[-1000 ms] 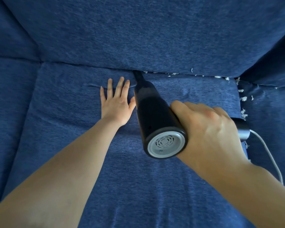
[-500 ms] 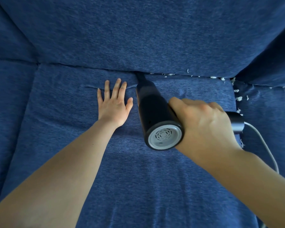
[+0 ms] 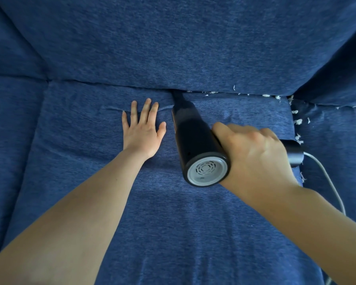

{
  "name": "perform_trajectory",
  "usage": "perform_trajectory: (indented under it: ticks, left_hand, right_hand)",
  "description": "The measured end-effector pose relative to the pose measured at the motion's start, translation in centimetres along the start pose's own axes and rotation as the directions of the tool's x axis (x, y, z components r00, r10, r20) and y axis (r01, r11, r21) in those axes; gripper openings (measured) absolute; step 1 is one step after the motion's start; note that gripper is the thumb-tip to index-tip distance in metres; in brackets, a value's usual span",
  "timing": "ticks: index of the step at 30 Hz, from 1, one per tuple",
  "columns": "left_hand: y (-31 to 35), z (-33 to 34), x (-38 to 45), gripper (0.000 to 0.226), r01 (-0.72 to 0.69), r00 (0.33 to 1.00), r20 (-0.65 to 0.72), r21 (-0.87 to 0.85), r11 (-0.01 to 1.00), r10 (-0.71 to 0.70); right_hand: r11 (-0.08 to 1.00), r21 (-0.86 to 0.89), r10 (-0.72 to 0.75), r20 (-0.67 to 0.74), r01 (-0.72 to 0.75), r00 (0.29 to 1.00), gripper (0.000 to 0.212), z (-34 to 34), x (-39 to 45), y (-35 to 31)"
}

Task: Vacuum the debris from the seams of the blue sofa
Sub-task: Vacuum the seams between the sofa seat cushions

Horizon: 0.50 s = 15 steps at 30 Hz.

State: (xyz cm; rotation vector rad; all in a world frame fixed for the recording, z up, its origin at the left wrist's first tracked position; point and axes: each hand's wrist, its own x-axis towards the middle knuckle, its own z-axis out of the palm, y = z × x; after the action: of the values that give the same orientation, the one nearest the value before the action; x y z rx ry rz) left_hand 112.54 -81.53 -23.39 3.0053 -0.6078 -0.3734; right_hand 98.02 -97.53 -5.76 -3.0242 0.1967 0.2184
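Note:
A black handheld vacuum (image 3: 193, 138) with a grey vented rear cap lies pointed away from me, and my right hand (image 3: 255, 153) is closed around its handle. Its narrow nozzle tip is pushed into the seam between the seat cushion (image 3: 173, 223) and the back cushion (image 3: 173, 48) of the blue sofa. White debris (image 3: 212, 92) sits along that seam to the right of the nozzle. More white scraps (image 3: 298, 121) lie in the seam at the cushion's right side. My left hand (image 3: 142, 132) rests flat on the seat, fingers spread, just left of the vacuum.
A grey power cord (image 3: 327, 182) runs from the vacuum's handle down past my right forearm. Another seat cushion (image 3: 8, 140) adjoins on the left, and one more (image 3: 337, 151) on the right.
The vacuum nozzle has slid slightly to the right along the back seam. My left hand stays flat on the seat.

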Motion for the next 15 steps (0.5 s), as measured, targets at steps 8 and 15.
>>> perform_trajectory:
  ticks: [8,15]
  left_hand:
    - [-0.2,0.3,-0.2,0.065,-0.006,1.0,-0.02,-0.01,1.0,0.006]
    - [-0.3,0.2,-0.3,0.065,-0.007,1.0,-0.03,-0.035,0.999,0.005]
  right_hand:
    - [0.999,0.049,0.022,-0.008,-0.022,1.0,0.028,-0.5,-0.8,0.3]
    - [0.994,0.065,0.086,-0.01,-0.085,0.996,0.036,-0.4,-2.0,-0.1]
